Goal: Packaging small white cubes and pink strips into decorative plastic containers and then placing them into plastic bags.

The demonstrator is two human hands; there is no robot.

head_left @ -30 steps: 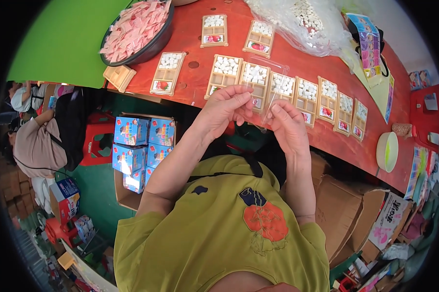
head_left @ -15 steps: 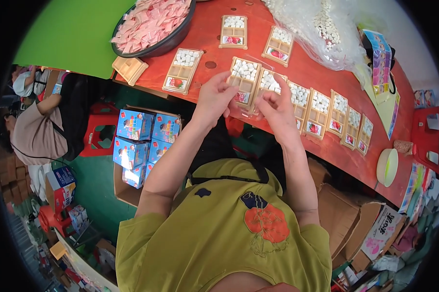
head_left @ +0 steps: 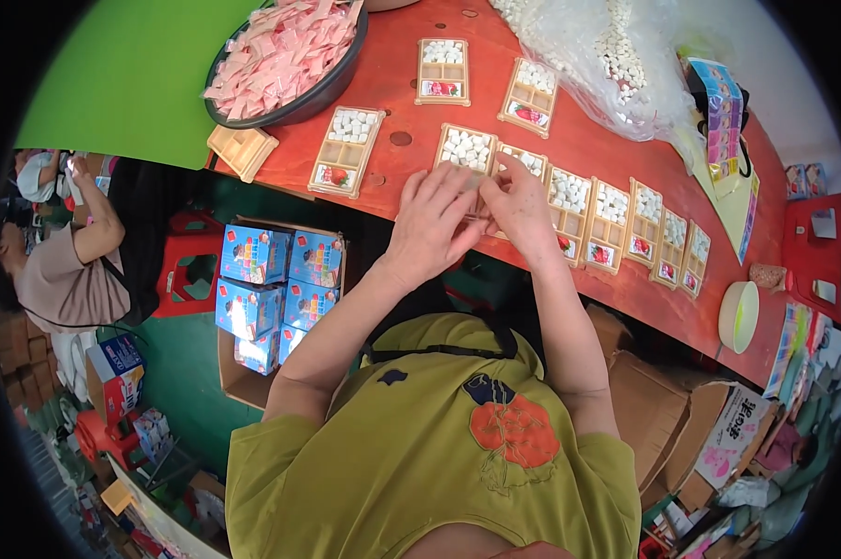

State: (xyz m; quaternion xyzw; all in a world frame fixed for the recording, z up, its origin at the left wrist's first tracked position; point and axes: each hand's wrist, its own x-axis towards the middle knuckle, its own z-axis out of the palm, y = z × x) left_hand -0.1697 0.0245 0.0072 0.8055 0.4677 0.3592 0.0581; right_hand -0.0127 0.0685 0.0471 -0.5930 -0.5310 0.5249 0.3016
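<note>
Whereas it was left barer half a second ago, the tray (head_left: 471, 129) of white pieces (head_left: 467, 149) at the tabletop (head_left: 393, 168) near edge is now partly covered by the left hand (head_left: 432, 222), the right (head_left: 521, 211) bent close beside. Pressing seems to have been begun; whether either hand is clamped on anything cannot be told.

The red tabletop (head_left: 388, 172), dotted with dark round marks, bears 7 beige compartment trays (head_left: 604, 230) in a near row slanting right, 2 more far off, 1 at left and another, askew (head_left: 237, 149), at the near-left edge. A black basin (head_left: 335, 87) stands far left; a clear plastic bag (head_left: 569, 70) sprawls far right; a pale-green bowl (head_left: 739, 317) sits near right.
</note>
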